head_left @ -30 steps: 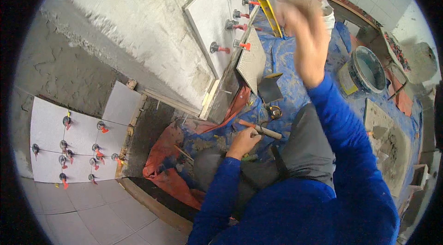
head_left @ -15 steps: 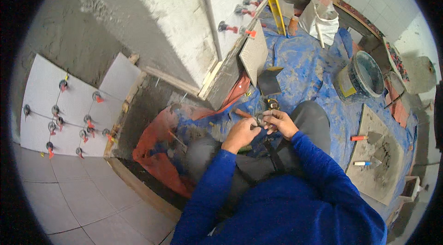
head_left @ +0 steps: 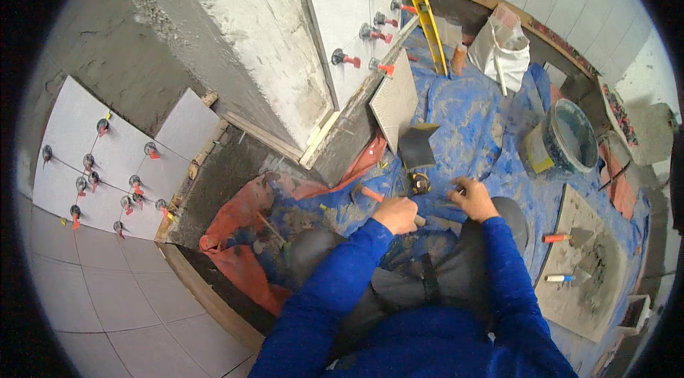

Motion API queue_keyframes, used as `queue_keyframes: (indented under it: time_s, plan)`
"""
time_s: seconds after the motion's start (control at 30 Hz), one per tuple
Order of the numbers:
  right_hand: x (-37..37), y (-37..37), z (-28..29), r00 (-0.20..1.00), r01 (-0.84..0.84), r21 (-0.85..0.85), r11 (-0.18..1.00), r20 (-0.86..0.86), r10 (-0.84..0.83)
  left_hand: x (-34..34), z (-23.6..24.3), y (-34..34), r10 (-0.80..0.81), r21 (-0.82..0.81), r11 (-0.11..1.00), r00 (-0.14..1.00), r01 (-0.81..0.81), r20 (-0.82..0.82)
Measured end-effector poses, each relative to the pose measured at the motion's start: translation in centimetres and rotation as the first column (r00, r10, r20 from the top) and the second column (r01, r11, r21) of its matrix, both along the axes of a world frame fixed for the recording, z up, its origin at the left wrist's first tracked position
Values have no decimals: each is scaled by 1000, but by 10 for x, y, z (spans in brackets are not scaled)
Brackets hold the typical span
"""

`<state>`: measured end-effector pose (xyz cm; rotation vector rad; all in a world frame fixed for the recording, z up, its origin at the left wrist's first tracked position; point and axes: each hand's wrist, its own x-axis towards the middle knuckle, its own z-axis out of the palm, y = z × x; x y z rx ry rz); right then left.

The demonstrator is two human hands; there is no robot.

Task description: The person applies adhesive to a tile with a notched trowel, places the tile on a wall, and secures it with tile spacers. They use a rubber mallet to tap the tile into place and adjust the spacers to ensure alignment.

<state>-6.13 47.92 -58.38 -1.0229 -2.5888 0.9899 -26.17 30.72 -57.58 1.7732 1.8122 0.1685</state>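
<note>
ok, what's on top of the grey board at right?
On the grey board: red-handled trowel, blue-and-white-handled trowel, dark mortar-like mix. Surface beneath them is covered.

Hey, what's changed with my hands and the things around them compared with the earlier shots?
Your right hand came down from its raised position to meet your left hand, then moved away to the right. Your left hand has shifted right, over the handle of the hammer; whether it grips it is unclear. The tape measure, bucket and yellow level stayed put.
</note>
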Motion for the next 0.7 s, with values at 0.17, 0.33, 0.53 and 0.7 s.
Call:
queue_keyframes:
  time_s: [0.17,0.33,0.53,0.7]
  plan:
    - [-5,-9,30,944,214,-50,975,-244,-220,5,0,-2,23,285,954,974,-88,224]
    - [2,-48,112,675,329,-175,928,-644,-361,-9,1,-5,136,215,965,988,-147,67]
    - [10,-159,254,-114,-24,238,971,-966,234,-10,-19,4,100,175,977,988,-120,118]
    - [-19,-215,345,-716,-371,796,479,-573,399,-15,-18,3,183,268,937,967,-226,176]
